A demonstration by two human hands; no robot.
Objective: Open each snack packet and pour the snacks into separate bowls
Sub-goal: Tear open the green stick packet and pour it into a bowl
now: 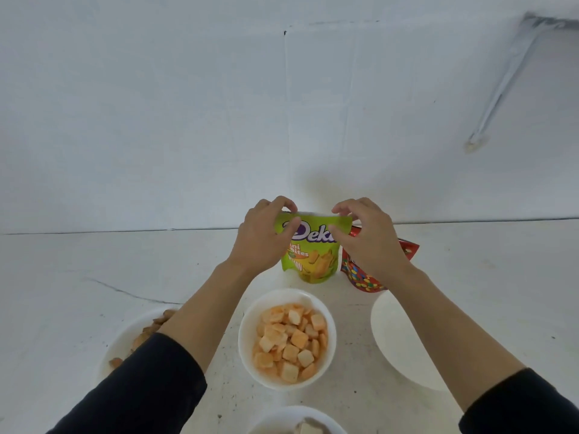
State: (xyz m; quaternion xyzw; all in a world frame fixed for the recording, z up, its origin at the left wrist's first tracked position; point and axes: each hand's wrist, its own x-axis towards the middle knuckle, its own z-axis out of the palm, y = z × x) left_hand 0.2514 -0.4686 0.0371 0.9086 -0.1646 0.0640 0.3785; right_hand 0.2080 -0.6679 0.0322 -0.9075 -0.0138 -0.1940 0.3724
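Your left hand (266, 236) and right hand (366, 242) meet at the top of the green snack packet (313, 261). Each hand pinches the packet's upper edge between curled fingers and thumb, the left at the left corner and the right at the right corner. Neither hand holds anything else. The packet is upright with its printed face toward you, beyond the middle bowl (247, 349) and roughly in line with it. Whether its base rests on the table (94, 277) or hangs just above it cannot be told.

Just right of the green packet is a red packet (360, 278) printed with coloured sweets, partly hidden behind your right wrist.

The middle bowl is white and holds square orange-and-white snacks (291, 339). It sits between your forearms, nearer to you than both packets. A left bowl (125, 336), mostly covered by your left forearm, shows brownish snacks at its far rim. A right bowl (394, 339), crossed by your right forearm, shows a plain white inside. A fourth bowl (272, 424) is cut off by the near edge of the view, with pale pieces just visible inside.

Black sleeves (150, 386) cover both arms to mid-forearm. A white wall (188, 104) rises beyond the table's far edge.
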